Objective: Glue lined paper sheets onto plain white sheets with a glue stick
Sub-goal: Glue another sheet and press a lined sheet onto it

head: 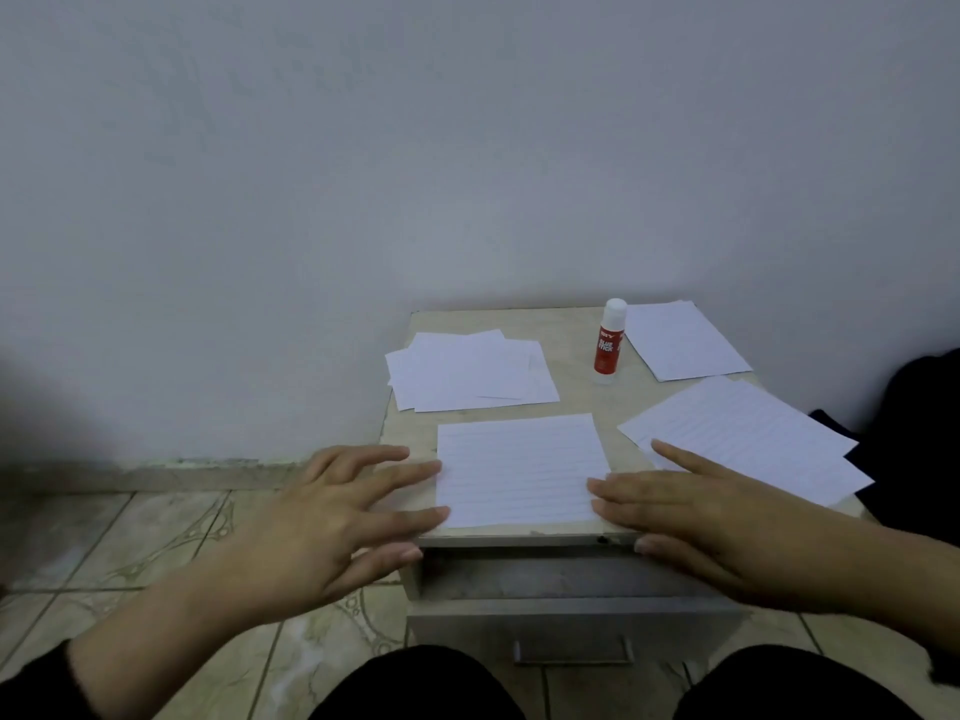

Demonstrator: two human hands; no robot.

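Observation:
A lined sheet (521, 470) lies flat at the front of the small table (579, 397). My left hand (332, 522) is spread open at the sheet's left edge, its fingertips touching the paper. At the sheet's right edge rests my right hand (696, 517), also flat with its fingers apart. The red glue stick (609, 341) with a white cap stands upright at the back of the table, untouched. A loose pile of plain white sheets (470, 370) sits at the back left. More lined sheets (748, 439) lie at the right, and another sheet (680, 339) at the back right.
The table stands against a pale wall and has a drawer with a metal handle (573, 652) below its front edge. A tiled floor (130, 543) spreads to the left. A dark object (919, 433) sits at the right of the table. My knees are at the bottom.

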